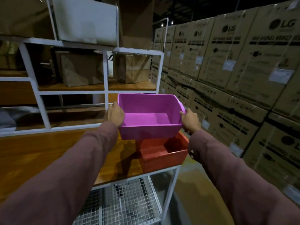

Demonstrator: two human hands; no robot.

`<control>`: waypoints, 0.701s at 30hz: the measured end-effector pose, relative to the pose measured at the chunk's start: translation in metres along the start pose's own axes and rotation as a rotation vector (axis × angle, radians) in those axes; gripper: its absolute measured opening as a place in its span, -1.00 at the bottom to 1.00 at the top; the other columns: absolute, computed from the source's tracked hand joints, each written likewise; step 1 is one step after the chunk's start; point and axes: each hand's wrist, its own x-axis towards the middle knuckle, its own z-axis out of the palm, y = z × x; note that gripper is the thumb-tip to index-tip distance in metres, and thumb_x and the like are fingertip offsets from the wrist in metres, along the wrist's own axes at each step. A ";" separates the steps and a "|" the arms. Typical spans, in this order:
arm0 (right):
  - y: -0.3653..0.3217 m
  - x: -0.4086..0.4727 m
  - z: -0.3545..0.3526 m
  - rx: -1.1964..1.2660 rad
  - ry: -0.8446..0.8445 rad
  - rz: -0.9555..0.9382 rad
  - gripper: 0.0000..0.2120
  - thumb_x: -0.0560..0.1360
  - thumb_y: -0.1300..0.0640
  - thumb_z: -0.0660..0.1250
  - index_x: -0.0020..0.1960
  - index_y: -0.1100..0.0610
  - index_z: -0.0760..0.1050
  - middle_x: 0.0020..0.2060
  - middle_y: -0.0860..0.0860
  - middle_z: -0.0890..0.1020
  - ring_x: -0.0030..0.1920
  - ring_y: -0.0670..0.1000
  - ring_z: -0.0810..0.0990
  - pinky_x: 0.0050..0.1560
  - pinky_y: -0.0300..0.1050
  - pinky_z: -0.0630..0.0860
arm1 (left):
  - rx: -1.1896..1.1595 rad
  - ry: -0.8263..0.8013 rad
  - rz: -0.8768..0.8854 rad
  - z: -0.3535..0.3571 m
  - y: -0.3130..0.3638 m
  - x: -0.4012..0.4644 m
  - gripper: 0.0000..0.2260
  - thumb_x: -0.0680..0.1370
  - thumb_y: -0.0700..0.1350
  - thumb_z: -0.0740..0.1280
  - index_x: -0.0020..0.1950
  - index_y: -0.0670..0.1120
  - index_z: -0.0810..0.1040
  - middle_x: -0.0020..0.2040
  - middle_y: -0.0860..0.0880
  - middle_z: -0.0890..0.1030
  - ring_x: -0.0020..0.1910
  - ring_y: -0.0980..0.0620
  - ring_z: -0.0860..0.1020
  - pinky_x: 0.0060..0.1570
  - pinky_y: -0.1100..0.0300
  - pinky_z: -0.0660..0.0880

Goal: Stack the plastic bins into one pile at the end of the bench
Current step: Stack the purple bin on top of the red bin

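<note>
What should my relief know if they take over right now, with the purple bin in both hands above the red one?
Left hand: shut on the purple bin's left wall.
Right hand: shut on its right wall.
Purple bin: empty, in the air, above and partly over the red bin.
Red bin: on the bench at its right end, by the edge.
Done: red bin is in place as the base.
Left: lower the purple bin into the red one and let go. No other bins in view.

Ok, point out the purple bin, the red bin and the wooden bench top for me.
purple bin (146, 114): head view, inside floor.
red bin (162, 157): head view, near front wall.
wooden bench top (48, 153): head view, bare surface left of the bins.
</note>
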 end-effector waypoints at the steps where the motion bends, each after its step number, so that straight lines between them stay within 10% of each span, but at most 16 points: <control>1: 0.010 0.006 -0.007 0.009 -0.009 0.012 -0.70 0.64 -0.17 0.18 0.10 0.06 0.46 -0.09 0.16 0.65 -0.31 0.20 0.71 -0.26 0.24 0.70 | 0.010 -0.014 -0.009 0.012 0.013 0.001 -0.71 0.60 -0.14 0.12 0.25 -0.21 0.47 0.19 -0.32 0.56 0.17 -0.37 0.55 0.15 -0.17 0.51; 21: 0.162 0.091 0.034 0.034 -0.297 -0.078 -0.76 0.66 -0.02 0.29 0.09 0.17 0.48 -0.11 0.22 0.66 -0.38 0.20 0.69 -0.54 0.02 0.61 | 0.209 -0.121 -0.155 0.170 0.018 -0.060 -0.77 0.60 -0.25 0.21 0.17 -0.31 0.55 0.15 -0.40 0.61 0.18 -0.40 0.56 0.17 -0.14 0.46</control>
